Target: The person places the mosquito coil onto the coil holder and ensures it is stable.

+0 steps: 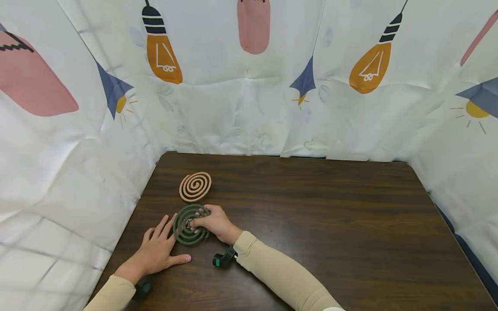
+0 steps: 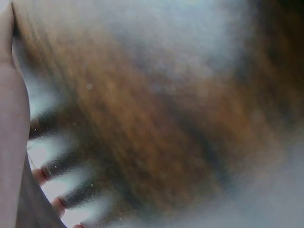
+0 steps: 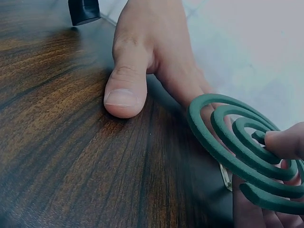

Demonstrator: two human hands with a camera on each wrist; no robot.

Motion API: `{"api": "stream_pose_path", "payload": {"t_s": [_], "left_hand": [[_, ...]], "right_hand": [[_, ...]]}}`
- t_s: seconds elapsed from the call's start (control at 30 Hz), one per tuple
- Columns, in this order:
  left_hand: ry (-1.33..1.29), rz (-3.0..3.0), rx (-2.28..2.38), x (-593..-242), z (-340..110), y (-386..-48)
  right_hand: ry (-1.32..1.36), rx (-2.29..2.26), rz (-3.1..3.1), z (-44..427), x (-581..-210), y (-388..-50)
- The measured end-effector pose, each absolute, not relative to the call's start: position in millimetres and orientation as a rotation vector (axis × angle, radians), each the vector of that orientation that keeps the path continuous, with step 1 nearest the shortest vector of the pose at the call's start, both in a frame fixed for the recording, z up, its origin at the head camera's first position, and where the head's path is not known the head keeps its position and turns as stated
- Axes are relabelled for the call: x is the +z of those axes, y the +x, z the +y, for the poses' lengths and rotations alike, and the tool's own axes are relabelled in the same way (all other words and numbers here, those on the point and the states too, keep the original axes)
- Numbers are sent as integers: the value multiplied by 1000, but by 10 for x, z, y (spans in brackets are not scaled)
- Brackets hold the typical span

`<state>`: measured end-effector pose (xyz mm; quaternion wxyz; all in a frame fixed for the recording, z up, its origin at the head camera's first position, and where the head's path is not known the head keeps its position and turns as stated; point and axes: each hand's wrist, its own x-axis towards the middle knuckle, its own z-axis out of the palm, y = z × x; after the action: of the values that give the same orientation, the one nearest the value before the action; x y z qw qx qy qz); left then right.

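a right hand [image 1: 218, 224] holds the green coil [image 1: 184, 225] over the desk [image 1: 330, 216] near the tan coil [image 1: 195, 186], fingers clamped around its centre, likely for balance, while the left hand [image 1: 157, 250], fingers apart, rests alongside, seemingly as a brace.

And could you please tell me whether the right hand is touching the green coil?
Touching: the right wrist view shows the right hand's thumb pressed on the green coil near its centre, with fingers beneath.
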<state>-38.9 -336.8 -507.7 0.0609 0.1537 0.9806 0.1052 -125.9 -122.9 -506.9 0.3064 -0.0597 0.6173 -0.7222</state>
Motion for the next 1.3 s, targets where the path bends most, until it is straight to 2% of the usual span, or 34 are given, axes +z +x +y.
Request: {"api": "stream_pose_path", "payload": {"t_s": [1.3], "left_hand": [[390,2896,290,-4989,-3315,-396]], "right_hand": [[-184,-1983,1561,-1301,-5111,-1319]]}}
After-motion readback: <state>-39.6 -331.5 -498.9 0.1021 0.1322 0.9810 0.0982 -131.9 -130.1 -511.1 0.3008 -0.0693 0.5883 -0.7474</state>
